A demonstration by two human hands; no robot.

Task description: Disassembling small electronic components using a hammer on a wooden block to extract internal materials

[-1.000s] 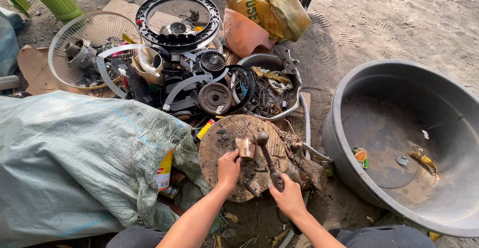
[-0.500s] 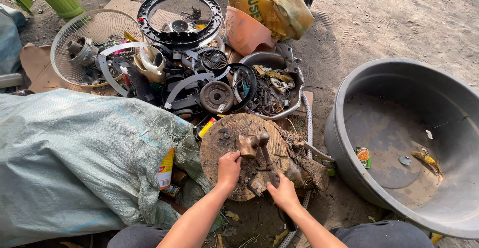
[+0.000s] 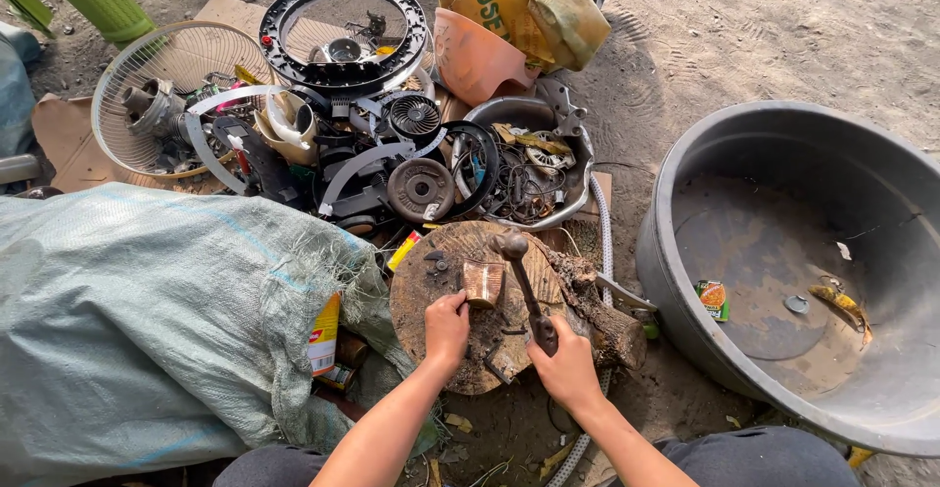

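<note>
Resting on the stump, a small rusty block sits at one o'clock from the left hand, whose fingers pinch its base. The right hand is wrapped round the hammer, its handle running eleven to five, its head just beside the block.

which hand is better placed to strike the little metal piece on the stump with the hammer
Right. The right hand already grips the hammer handle, its head raised just beside the small metal piece. The left hand rests by that piece on the wooden stump, steadying it.

Outdoor scrap yard — metal scrap heap, dirt ground
</note>
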